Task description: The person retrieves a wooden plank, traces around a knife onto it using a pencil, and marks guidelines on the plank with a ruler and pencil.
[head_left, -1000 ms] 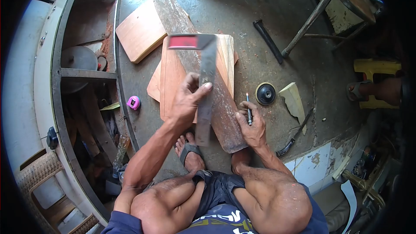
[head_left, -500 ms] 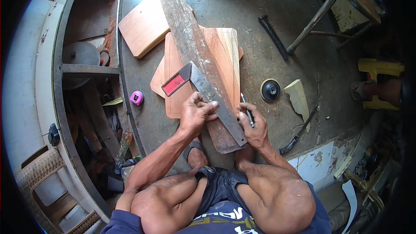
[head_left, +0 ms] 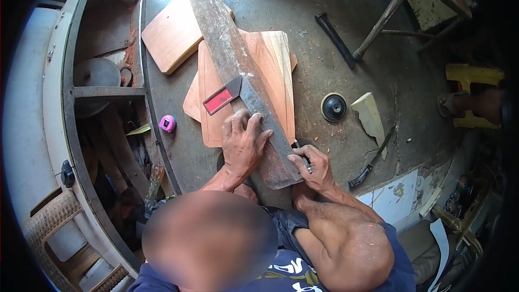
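On the plank, the square sits placed, left hand splayed against it, right hand gripping a pen, no line visible.

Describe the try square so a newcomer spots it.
Find the long weathered plank across the stacked boards. On its lower half lies the try square, grey blade, red-panelled handle. Unlike the boards, it is L-shaped.
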The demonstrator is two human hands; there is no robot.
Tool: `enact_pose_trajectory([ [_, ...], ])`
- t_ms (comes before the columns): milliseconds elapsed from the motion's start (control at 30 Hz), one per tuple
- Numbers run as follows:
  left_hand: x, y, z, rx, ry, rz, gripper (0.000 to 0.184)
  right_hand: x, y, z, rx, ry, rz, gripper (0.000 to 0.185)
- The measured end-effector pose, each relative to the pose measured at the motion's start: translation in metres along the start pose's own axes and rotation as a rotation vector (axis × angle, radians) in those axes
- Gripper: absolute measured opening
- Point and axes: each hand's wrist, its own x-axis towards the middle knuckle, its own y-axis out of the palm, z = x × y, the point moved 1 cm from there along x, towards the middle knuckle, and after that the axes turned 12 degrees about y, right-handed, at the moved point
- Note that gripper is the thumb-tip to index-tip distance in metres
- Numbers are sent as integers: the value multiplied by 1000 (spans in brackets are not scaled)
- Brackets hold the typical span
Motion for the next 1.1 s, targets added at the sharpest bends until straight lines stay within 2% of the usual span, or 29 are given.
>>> enact_pose_trajectory([
  [33, -3, 2, 4, -1, 0, 7, 46, -2, 0, 0, 8, -19, -16, 22],
  [100, -5, 6, 9, 36, 70, 34, 60, -3, -2, -2, 15, -28, -11, 21],
  [300, -13, 15, 15, -137, 54, 30, 68, -5, -2, -9, 50, -37, -4, 18],
  [1100, -17, 22, 20, -173, 48, -4, 67, -8, -3, -11, 21, 3, 10, 20],
])
